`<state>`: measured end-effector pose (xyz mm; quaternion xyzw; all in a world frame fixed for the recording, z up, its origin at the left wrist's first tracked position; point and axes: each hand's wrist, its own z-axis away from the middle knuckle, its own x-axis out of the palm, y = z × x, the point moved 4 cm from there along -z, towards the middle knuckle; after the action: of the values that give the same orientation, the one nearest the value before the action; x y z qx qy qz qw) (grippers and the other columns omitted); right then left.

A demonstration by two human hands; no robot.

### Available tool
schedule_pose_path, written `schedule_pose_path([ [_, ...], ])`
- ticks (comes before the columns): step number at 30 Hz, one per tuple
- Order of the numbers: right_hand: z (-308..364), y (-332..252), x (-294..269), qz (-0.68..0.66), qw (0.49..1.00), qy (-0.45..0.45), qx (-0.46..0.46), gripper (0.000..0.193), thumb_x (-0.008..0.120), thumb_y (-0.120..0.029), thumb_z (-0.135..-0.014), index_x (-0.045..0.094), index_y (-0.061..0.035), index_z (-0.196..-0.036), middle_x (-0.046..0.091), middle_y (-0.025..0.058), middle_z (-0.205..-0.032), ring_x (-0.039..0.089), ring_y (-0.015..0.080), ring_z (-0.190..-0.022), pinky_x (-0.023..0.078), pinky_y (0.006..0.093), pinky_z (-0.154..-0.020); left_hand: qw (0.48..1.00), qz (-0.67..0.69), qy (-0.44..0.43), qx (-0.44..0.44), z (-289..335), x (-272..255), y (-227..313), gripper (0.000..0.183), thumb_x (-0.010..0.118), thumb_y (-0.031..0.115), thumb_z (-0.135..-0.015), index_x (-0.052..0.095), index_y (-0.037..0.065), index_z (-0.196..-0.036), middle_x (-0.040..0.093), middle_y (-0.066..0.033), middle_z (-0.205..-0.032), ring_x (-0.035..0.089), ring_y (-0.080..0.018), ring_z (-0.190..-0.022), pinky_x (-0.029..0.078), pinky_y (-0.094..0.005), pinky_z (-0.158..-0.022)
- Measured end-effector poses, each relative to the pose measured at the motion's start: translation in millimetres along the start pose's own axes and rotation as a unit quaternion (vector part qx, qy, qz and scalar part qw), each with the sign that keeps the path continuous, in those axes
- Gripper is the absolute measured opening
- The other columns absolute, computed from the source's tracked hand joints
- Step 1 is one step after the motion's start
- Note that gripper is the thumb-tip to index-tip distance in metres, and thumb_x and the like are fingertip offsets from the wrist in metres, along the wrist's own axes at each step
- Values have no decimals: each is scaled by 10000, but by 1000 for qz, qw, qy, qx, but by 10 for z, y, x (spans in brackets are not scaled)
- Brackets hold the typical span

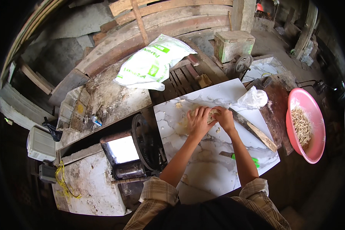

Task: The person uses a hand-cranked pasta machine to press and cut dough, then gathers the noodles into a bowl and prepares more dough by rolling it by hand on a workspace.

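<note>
Both my hands are on a pale lump of dough [212, 116] at the middle of a white marble-patterned tabletop [207, 157]. My left hand [197, 120] curves over its left side, fingers bent. My right hand [225, 119] closes round its right side; the fingertips are partly hidden. Small dough scraps [218, 130] lie close by. Right of my right hand, a large knife [253, 129] with a wooden handle lies slantwise. A smaller knife [227, 154] with a green handle rests partly behind my right forearm.
A crumpled white plastic bag [253, 98] sits at the far right tabletop edge. Further right stands a pink basin [320, 134] holding pale strips. At left is a roller machine [127, 170] with a dark wheel [142, 140]. Beyond lie a white-green sack [149, 63] and a plastic basket [71, 111].
</note>
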<state>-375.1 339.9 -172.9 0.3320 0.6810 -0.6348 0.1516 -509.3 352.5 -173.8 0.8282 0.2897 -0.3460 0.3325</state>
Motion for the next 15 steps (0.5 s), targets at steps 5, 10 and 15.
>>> schedule_pose_path([
  [5, 211, 95, -23, -46, 989, 137, 27, 302, 714, -111, -717, 662, -19, -1000, 659, 179, -765, 671, 269, -709, 515, 330, -660, 999, -17, 17, 43, 52, 46, 23, 460, 723, 433, -684, 585, 202, -1058, 537, 51, -1115, 484, -148, -1086, 330, -567, -889],
  [10, 401, 411, 36, -155, 959, 186, 150, 314, 718, -126, -738, 664, 1, -1019, 670, 132, -738, 645, 141, -670, 500, 284, -611, 999, -11, -13, 32, 41, 72, -39, 438, 711, 424, -707, 595, 194, -1061, 528, 57, -1156, 477, -172, -1102, 318, -570, -899],
  [15, 437, 665, 35, -346, 913, 150, 154, 298, 699, -106, -764, 662, -5, -1042, 655, 55, -736, 596, 89, -650, 484, 251, -594, 998, 29, -56, 18, 43, 41, 15, 538, 710, 434, -715, 551, 210, -1177, 518, 58, -1190, 453, -180, -1165, 200, -687, -979],
])
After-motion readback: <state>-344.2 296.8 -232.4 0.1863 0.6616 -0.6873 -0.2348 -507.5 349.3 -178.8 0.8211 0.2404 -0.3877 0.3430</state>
